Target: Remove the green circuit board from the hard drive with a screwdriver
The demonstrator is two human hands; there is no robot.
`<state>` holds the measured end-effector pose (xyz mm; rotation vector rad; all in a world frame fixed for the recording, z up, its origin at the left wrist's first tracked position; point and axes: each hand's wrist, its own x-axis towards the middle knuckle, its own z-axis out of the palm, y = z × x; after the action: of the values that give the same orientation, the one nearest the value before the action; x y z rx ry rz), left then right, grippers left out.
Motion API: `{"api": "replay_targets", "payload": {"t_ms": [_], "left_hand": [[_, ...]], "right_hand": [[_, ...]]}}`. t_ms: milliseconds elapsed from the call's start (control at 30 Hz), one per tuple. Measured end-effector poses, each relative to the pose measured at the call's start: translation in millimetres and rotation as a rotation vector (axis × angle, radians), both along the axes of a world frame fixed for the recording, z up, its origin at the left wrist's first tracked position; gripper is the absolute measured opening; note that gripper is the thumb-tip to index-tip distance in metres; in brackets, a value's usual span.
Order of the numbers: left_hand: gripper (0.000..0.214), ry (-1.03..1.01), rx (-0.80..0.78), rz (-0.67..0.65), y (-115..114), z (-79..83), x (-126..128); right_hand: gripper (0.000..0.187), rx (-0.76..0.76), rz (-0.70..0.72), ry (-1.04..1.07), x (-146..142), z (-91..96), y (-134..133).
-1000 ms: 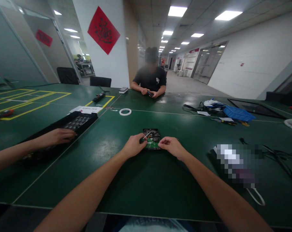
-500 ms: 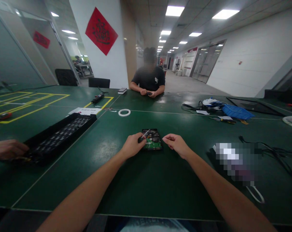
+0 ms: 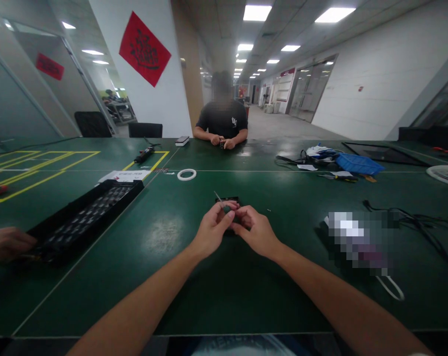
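Head view, only feed I have.

- Table (image 3: 209,296): flat green mat, dull sheen, scuffed pale patch in front of the hands, thin light seam lines.
- Left hand (image 3: 212,228): fingers curled, pinching a screwdriver (image 3: 219,199) near its dark handle. The shaft is a thin, bright metal rod.
- Screwdriver's long axis tilts up and away from me, tip leaning left, clear of the table.
- Right hand (image 3: 254,231): fingers bunched, tips pressed against the left thumb at the handle end. Whether it grips the tool or some small part, I cannot tell; too small and blurred.
- Hard drive (image 3: 234,200): flat dark rectangle lying on the table directly under both hands, only its far edge showing.

Against half a second ago: the hands sat apart on either side of the drive and its green board was in plain sight. Now they have met above it and cover most of it. The shaft lay low over the board; now it stands raised.

Around:
- Long black tray (image 3: 86,212), gridded, left.
- A co-worker's hand (image 3: 5,243) at its near end.
- White tape ring (image 3: 186,174) beyond.
- Blue bin (image 3: 359,163) far right.
- A person (image 3: 222,121) seated opposite.
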<state>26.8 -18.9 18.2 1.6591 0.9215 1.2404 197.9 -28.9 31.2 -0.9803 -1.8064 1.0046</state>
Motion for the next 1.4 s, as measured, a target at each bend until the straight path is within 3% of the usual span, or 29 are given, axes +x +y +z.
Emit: {"api": "replay_targets", "payload": {"t_ms": [67, 167, 300, 400, 500, 733, 1100, 1233, 1400], "left_hand": [[0.046, 0.161, 0.089, 0.065, 9.3, -6.8, -12.3], [0.066, 0.452, 0.228, 0.237, 29.7, -20.8, -38.0], [0.068, 0.654, 0.151, 0.179, 53.6, -38.8, -55.6], [0.075, 0.727, 0.137, 0.162, 63.2, -45.3, -50.4], [0.085, 0.782, 0.152, 0.149, 66.6, -48.0, -43.7], [0.091, 0.703, 0.134, 0.167, 67.4, -52.4, -48.8], [0.086, 0.805, 0.147, 0.283, 57.6, -50.0, -56.1], [0.087, 0.782, 0.134, 0.241, 51.2, -48.9, -55.8], [0.091, 0.784, 0.15, 0.217, 48.3, -48.3, -50.0]], "right_hand": [[0.026, 0.048, -0.072, 0.002, 13.2, 7.2, 8.0], [0.028, 0.14, -0.315, 0.03, 45.8, 25.5, 24.3], [0.032, 0.237, -0.458, 0.071, 80.9, 42.3, 41.2], [0.032, 0.301, -0.435, -0.024, 83.7, 36.5, 44.6], [0.032, 0.307, -0.382, -0.109, 72.2, 18.8, 43.8], [0.055, 0.373, -0.299, -0.32, 53.0, -17.1, 45.1], [0.053, 0.322, -0.298, -0.281, 65.4, -12.5, 45.4], [0.058, 0.28, -0.32, -0.197, 64.2, -10.8, 42.0], [0.06, 0.396, -0.314, -0.066, 56.1, -11.3, 35.6]]}}
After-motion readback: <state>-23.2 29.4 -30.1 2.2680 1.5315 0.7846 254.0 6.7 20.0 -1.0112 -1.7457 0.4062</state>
